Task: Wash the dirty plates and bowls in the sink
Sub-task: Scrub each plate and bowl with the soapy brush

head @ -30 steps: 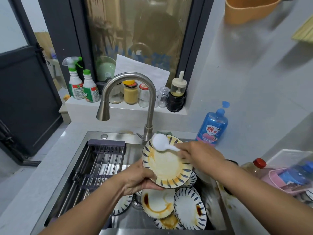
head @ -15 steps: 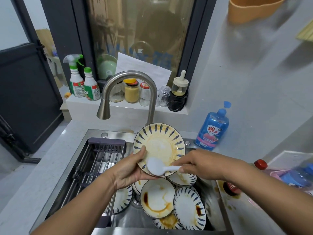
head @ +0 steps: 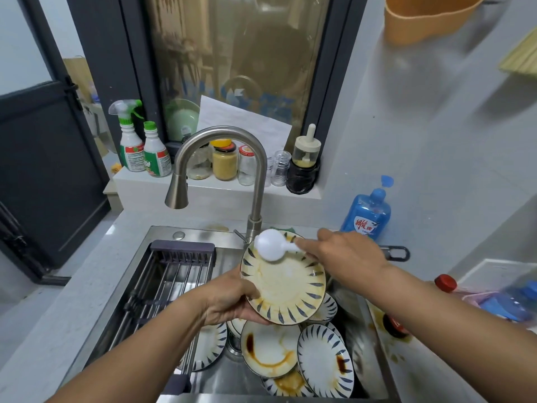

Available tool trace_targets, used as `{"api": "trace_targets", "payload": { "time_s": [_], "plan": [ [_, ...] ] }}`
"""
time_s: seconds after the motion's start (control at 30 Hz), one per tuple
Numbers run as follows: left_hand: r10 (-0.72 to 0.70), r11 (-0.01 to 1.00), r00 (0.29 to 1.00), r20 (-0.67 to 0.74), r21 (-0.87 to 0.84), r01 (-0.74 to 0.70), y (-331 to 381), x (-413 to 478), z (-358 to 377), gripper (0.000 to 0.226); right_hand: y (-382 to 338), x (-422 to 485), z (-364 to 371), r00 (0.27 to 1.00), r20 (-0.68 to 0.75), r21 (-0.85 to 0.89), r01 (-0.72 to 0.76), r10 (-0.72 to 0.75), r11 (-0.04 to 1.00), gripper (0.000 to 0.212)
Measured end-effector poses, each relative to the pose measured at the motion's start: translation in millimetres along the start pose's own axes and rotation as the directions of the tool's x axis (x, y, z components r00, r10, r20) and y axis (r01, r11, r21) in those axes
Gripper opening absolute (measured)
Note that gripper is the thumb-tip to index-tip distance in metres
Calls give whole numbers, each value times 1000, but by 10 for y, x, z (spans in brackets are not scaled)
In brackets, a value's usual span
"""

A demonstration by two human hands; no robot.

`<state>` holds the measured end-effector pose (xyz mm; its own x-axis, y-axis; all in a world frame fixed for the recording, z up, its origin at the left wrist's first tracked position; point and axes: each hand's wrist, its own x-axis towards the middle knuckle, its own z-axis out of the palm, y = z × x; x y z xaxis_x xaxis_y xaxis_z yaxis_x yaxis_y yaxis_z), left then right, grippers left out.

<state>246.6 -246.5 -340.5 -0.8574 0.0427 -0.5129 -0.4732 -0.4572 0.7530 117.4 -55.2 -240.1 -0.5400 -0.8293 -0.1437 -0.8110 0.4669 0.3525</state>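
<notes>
L grip [head: 229,303] clamps stained plate [head: 286,283], centre frame; R grip [head: 345,254] pinches white spoon [head: 270,245]. Risk: one-handed hold slips, plate chips on stack [head: 270,353] below.

evenly lit by soft daylight, faint shadows, slightly soft throughout, blurred and bent toward the edges.

A stained plate [head: 286,289] held over the sink [head: 186,232], with a white spoon [head: 271,245] at its far rim.
The left hand [head: 229,303] grips the plate's near-left rim and tilts its face up. The right hand [head: 345,254] pinches the spoon's handle, and the spoon's bowl lies over the far rim, in front of the faucet [head: 257,181]. More dirty plates [head: 270,350] are piled in the sink's right half, and a rack [head: 174,274] spans its left half. A blue soap bottle [head: 366,213] stands at the counter's back edge.
</notes>
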Motion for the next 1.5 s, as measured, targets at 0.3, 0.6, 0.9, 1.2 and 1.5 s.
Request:
{"api": "trace_targets", "payload": {
  "time_s": [0.3, 0.6, 0.9, 1.2, 1.5],
  "plan": [
    [159, 975, 959, -233, -115, -190, -6, 65, -11, 33, -205, -253, 137, 941, 332, 480, -115, -59, 870, 20],
    [113, 957, 981, -157, -248, -150, -60, 79, 113, 57, -345, -19, 142, 994, 9, 471, -100, 108, 876, 21],
    [104, 891, 971, -217, -413, -188, 9, 32, -22, 56, 18, 51, 201, 861, 32, 854, -287, 507, 434, 32],
    [54, 923, 988, -148, -371, -106, 61, -8, 1, 66, -218, 143, 205, 816, 446, 886, -342, 369, -314, 15],
    [560, 402, 826, 67, 849, -342, 115, -263, -95, 95, -138, 207, 203, 719, 625, 722, -383, 305, -576, 8]
  ]
}}
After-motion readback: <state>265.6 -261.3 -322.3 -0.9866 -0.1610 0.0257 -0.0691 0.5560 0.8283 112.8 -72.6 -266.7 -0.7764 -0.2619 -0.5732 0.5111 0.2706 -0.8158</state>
